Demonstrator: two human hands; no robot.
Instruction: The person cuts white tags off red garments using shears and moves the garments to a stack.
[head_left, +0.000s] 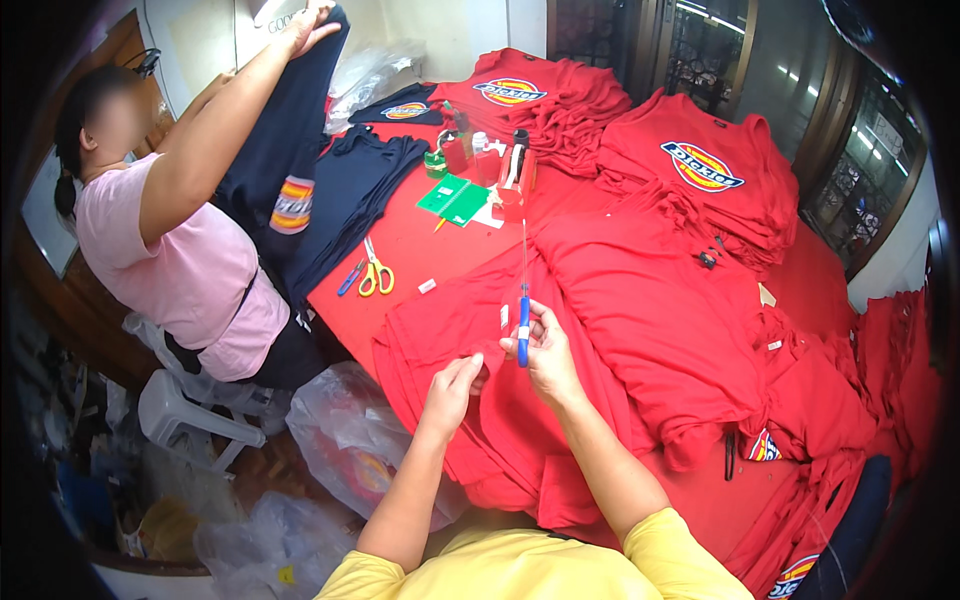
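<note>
My right hand point(548, 358) grips a slim blue-handled tool point(523, 325). A long, thin metal part points up and away from me; its exact kind is hard to make out. Beside it, my left hand point(456, 390) has its fingers closed on a fold of a red shirt point(520, 420) spread over the front of the table. A small pale label point(505, 316) shows on the red cloth just left of the tool.
Piles of red shirts point(700, 165) cover the far and right parts of the red table point(400, 320). Yellow scissors point(377, 275), a blue cutter point(351, 277) and a green pad point(455, 200) lie on it. At left, a co-worker point(190, 240) lifts a dark shirt point(285, 150) near a stool point(190, 415).
</note>
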